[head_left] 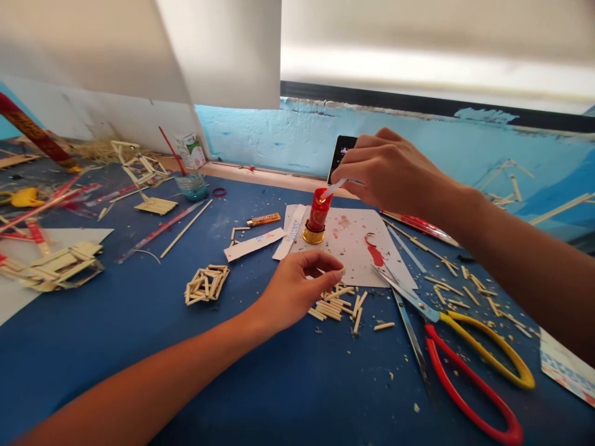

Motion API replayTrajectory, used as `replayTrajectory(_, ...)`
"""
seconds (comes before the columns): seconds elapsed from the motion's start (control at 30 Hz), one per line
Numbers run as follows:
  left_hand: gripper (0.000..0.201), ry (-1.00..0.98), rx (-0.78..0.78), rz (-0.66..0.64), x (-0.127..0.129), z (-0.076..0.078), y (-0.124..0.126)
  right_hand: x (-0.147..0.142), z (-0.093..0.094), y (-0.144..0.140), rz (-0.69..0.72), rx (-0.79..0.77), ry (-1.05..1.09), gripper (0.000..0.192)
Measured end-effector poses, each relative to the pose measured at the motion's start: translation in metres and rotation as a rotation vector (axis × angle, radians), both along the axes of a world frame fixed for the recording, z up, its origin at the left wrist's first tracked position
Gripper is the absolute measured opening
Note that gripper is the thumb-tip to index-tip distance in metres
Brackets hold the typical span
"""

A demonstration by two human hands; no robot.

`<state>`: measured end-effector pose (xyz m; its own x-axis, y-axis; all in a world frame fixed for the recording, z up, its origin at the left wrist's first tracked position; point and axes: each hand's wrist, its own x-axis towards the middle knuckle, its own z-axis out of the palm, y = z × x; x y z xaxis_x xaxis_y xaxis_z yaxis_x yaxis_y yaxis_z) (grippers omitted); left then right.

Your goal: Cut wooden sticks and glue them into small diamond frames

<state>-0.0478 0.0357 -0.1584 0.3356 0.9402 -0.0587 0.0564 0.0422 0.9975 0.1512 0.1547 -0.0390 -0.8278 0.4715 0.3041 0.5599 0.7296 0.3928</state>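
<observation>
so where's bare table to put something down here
Bare blue table lies in front, between the left forearm and the scissors. Another patch sits between the stick bundle and the stick frame. Around the paper sheet it is crowded.

Right hand [388, 170] hides the stick's [333, 189] upper end (partly).

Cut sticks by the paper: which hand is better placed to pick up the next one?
Left, probably. The left hand rests pinched right at the pile of cut sticks, while the right hand is busy holding a thin white applicator at the red bottle.
</observation>
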Motion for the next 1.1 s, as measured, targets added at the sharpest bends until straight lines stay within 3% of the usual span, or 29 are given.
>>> replayTrajectory(0.77, 0.018, 0.012, -0.004, -0.030, 0.000, 0.000, 0.000, -0.003, 0.003, -0.004, -0.031, -0.035, 0.008, 0.027)
replayTrajectory(0.93, 0.021, 0.009, -0.017, -0.038, -0.001, -0.001, 0.000, 0.015, -0.003, -0.007, -0.324, -0.164, 0.329, 0.027)
replayTrajectory(1.0, 0.022, 0.010, -0.019, -0.044, 0.000, 0.000, -0.001, 0.037, -0.018, -0.007, -0.477, -0.252, 0.400, 0.034)
replayTrajectory(1.1, 0.021, 0.022, -0.014, -0.051, 0.001, 0.000, -0.001, 0.080, -0.056, -0.011, -0.719, -0.478, 0.380, 0.035)
